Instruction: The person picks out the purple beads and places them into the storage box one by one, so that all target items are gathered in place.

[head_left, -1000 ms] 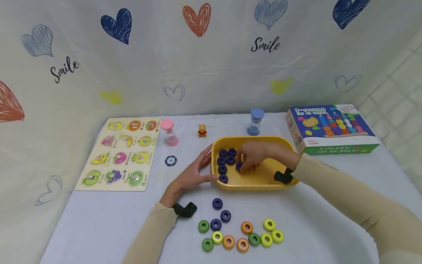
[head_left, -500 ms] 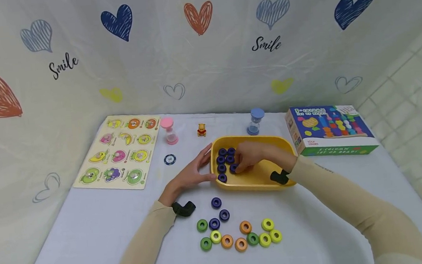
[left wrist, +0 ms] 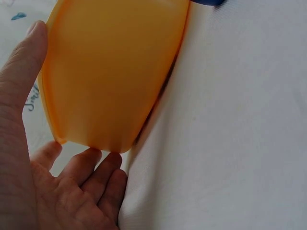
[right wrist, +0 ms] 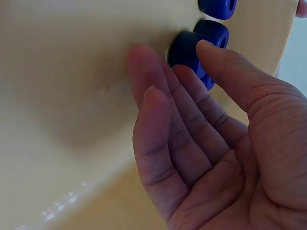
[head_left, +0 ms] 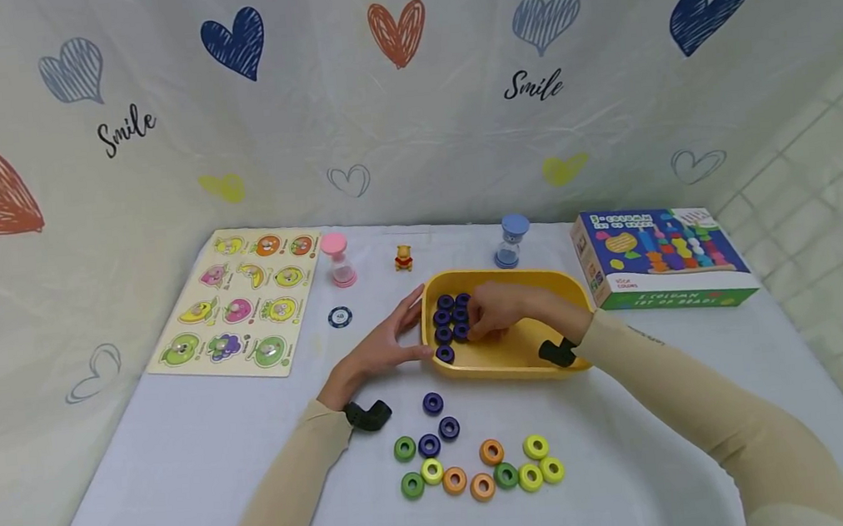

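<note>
My left hand [head_left: 389, 345] holds the left end of a yellow plastic tray [head_left: 520, 355]. In the left wrist view its thumb lies along one side of the tray wall [left wrist: 110, 72] and its fingertips touch the end. Inside the tray, my right hand [head_left: 499, 305] pinches a dark blue ring bead [right wrist: 182, 50] between thumb and fingers, low at the tray floor. That bead sits beside several other dark blue ring beads [head_left: 442, 318], lined up in two columns at the tray's left end. The right hand partly covers the second column in the head view.
In front of the tray lie loose ring beads: dark blue [head_left: 448, 428], green [head_left: 413, 486], orange [head_left: 482, 487] and yellow [head_left: 531, 477]. Behind stand a pink sand timer [head_left: 339, 262], a bear figurine [head_left: 403, 258] and a blue sand timer [head_left: 512, 242]. A fruit puzzle board [head_left: 237, 304] and toy box [head_left: 665, 258] flank them.
My right hand has moved left across the tray with a dark blue bead, bringing it against the left column, below the other beads of the second column. The left hand stays on the tray.
</note>
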Available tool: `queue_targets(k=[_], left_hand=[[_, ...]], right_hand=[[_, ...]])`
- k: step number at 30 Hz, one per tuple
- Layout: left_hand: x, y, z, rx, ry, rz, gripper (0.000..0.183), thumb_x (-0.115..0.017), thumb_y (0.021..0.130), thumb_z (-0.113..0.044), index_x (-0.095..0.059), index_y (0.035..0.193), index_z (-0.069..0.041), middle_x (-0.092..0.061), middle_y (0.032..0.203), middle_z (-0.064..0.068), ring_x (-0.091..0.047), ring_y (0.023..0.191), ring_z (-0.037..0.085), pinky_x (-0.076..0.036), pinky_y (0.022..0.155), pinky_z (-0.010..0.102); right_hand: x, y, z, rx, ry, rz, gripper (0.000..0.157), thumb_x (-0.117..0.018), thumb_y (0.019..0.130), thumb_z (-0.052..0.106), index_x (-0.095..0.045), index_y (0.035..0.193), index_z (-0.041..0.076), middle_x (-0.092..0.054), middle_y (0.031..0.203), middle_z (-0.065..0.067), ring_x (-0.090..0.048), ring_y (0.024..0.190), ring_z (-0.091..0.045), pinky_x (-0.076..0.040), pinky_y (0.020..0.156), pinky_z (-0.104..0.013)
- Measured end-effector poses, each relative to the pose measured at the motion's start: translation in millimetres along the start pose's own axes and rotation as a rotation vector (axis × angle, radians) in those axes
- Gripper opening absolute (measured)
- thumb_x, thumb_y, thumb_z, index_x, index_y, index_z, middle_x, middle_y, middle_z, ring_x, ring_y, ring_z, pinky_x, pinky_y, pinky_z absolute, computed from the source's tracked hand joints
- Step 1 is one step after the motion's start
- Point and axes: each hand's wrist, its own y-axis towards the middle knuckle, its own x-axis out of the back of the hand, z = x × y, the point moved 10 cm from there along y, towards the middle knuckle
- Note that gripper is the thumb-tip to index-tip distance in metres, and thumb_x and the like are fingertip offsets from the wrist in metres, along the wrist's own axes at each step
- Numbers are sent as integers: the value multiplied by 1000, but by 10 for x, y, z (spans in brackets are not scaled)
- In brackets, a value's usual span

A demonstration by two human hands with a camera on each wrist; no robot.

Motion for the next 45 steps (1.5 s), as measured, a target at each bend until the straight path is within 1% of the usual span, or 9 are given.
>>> queue_targets(k=[4, 13, 18, 25, 30, 34, 37, 41, 45], left_hand=[[-12, -13, -49, 3, -10, 11, 94, -72, 74, -39, -8, 143, -39, -27, 144, -12, -22, 130, 1, -11, 109, 37], [5, -97, -338, 11, 33, 56, 93, -69, 80, -21, -4, 146, -20, -21, 147, 6, -19, 134, 15, -12, 109, 42], [30, -73, -264, 22, 22, 48, 94, -69, 79, -23, -4, 146, -23, -20, 148, 3, -19, 134, 16, -11, 109, 42], [49, -19, -9, 24, 20, 0, 91, -70, 77, -34, -7, 142, -41, -24, 145, -13, -20, 132, 6, -11, 109, 43], [44, -11, -8, 21, 8, 4, 91, -70, 78, -31, -7, 142, -40, -24, 145, -12, -20, 132, 6, -10, 109, 43], [25, -38, -172, -17, -32, 38, 94, -71, 78, -23, -6, 146, -27, -23, 147, 2, -20, 133, 14, -10, 109, 43], [12, -71, -316, -43, -44, 56, 94, -70, 79, -18, -5, 146, -18, -22, 146, 10, -21, 133, 19, -12, 109, 43], [-2, -89, -387, -30, -11, 55, 93, -69, 79, -19, -5, 146, -17, -22, 146, 10, -22, 133, 18, -13, 109, 42], [-13, -91, -384, -16, -6, 52, 92, -69, 79, -22, -6, 146, -19, -22, 147, 8, -21, 133, 16, -13, 109, 41]], right_hand=[[-2, -30, -11, 3, 4, 8, 15, -64, 84, 21, -64, 80, 7, -62, 69, -5, -61, 60, -20, -49, 51, -23], [89, -244, 107, 22, 1, -10, 16, -58, 88, 20, -61, 83, 5, -60, 73, -7, -56, 60, -18, -48, 54, -23], [164, -427, 252, 61, -36, -103, 14, -58, 88, 24, -61, 84, 12, -57, 71, -2, -52, 62, -14, -46, 57, -24], [143, -679, 548, 158, -123, -230, 10, -61, 86, 29, -61, 84, 20, -53, 67, 7, -48, 63, -10, -43, 57, -23], [-8, -820, 786, 194, -120, -267, 7, -61, 86, 29, -62, 86, 22, -52, 65, 12, -48, 62, -6, -44, 59, -20], [-231, -896, 1027, 269, -119, -257, 5, -61, 86, 27, -62, 87, 22, -52, 64, 14, -48, 59, -4, -44, 56, -18], [-480, -900, 1148, 313, -124, -205, 6, -61, 86, 28, -61, 88, 23, -51, 63, 14, -45, 54, -1, -42, 50, -16], [-767, -842, 1163, 312, -156, -151, 15, -61, 86, 28, -63, 99, 21, -52, 65, 15, -44, 53, 0, -39, 49, -14], [-876, -783, 1095, 278, -189, -165, 25, -62, 85, 27, -63, 108, 19, -52, 67, 16, -44, 53, 0, -39, 49, -14]])
